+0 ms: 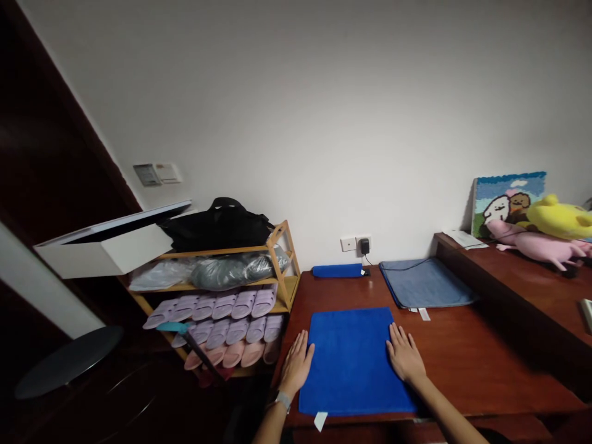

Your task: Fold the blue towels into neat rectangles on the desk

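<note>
At the front of the tabletop point(472, 364): the blue cloth point(351, 364), spread flat and roughly square, a white tag point(320, 420) poking out at its near left corner.
Left hand point(296, 362): palm down, fingers stretched out and close together, lying mostly outside the cloth's left edge with the thumb at that edge; it pinches nothing.
Right hand point(407, 356): palm down, fingers straight and a little apart, along the right edge, thumb reaching onto the cloth; it pinches nothing either.
Why so placed: the hands frame the cloth from opposite sides, which likely keeps it square and smooth; how hard they press, I cannot tell.
Near edge: the cloth's front border runs close to the tabletop's front edge, so there is little margin there.
Left margin: narrow; just a strip of wood, then the rack point(289, 292) with slippers point(225, 304) and, on top, a black bag point(219, 229).
Right margin: wider, judging by the wood showing beyond the right hand, as far as the raised ledge point(502, 265).
Back: a blue bundle point(337, 271) lies along the wall, beside a plug point(365, 246); the grey cloth point(423, 283) lies flat to its right, probably set back to leave working room.
On the ledge: a picture point(497, 194) leans upright behind a pink toy point(536, 243) and a yellow toy point(559, 217).
</note>
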`<state>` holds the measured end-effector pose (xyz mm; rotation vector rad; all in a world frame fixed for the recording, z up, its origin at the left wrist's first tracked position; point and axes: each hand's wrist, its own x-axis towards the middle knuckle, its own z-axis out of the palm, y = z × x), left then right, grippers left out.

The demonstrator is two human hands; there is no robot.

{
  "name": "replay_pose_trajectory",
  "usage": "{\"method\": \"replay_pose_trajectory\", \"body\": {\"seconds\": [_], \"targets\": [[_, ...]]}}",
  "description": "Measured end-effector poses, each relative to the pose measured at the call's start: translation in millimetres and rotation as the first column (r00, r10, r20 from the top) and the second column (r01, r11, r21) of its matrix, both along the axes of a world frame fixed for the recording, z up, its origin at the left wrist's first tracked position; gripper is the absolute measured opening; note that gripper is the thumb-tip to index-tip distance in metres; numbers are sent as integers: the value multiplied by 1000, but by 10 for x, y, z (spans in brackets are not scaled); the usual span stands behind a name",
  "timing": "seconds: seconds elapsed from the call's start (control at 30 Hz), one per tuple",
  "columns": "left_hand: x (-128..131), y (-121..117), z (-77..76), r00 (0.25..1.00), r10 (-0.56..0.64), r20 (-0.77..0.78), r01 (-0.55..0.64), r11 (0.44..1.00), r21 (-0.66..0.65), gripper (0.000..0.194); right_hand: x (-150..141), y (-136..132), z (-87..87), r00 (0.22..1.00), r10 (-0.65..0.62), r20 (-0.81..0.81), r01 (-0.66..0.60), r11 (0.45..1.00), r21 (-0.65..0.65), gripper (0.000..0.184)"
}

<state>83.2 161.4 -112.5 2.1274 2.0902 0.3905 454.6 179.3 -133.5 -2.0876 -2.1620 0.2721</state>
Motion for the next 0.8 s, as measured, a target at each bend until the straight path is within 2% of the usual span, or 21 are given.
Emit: {"method": "replay_pose_trajectory", "body": {"seconds": [0.07, 0.17, 0.27, 0.33, 0.37, 0.43, 0.57, 0.67, 0.73, 0.8], "targets": [[308, 47, 65, 1000, -23, 10, 23, 999, 42, 70, 1, 1, 18, 1000, 0, -4, 0, 1000, 0, 70], [1048, 114, 90, 974, -226, -4, 226, 972, 70, 70, 8, -8, 18, 1000, -2, -10, 2, 1000, 7, 70], [1747, 160, 5, 928, -373, -11, 373, 926, 59, 69, 13, -13, 7, 1000, 7, -3, -7, 1000, 10, 69], [1968, 173, -68, 923, -384, -11, 385, 923, 31, 69, 15, -12, 4, 1000, 16, 7, -16, 1000, 10, 69], [1982, 173, -95, 927, -375, -12, 375, 927, 19, 69, 15, -11, 4, 1000, 19, 11, -19, 1000, 8, 69], [1825, 154, -116, 943, -331, -21, 331, 944, 0, 71, 14, -11, 9, 1000, 20, 16, -20, 1000, 4, 69], [1074, 35, -87, 985, -155, -74, 153, 988, -39, 79, 13, -20, 8, 1000, 12, 4, -12, 1000, -1, 70], [560, -79, -104, 993, -28, -114, 26, 999, -20, 81, 12, -18, -13, 1000, 1, -7, -1, 1000, 3, 70], [383, -134, -137, 992, 14, -126, -14, 1000, -2, 80, 10, -2, -17, 1000, -4, -5, 4, 1000, 4, 70], [331, -162, -159, 991, 23, -130, -21, 1000, 12, 78, 4, 20, 6, 1000, -5, 3, 5, 1000, -12, 69]]}}
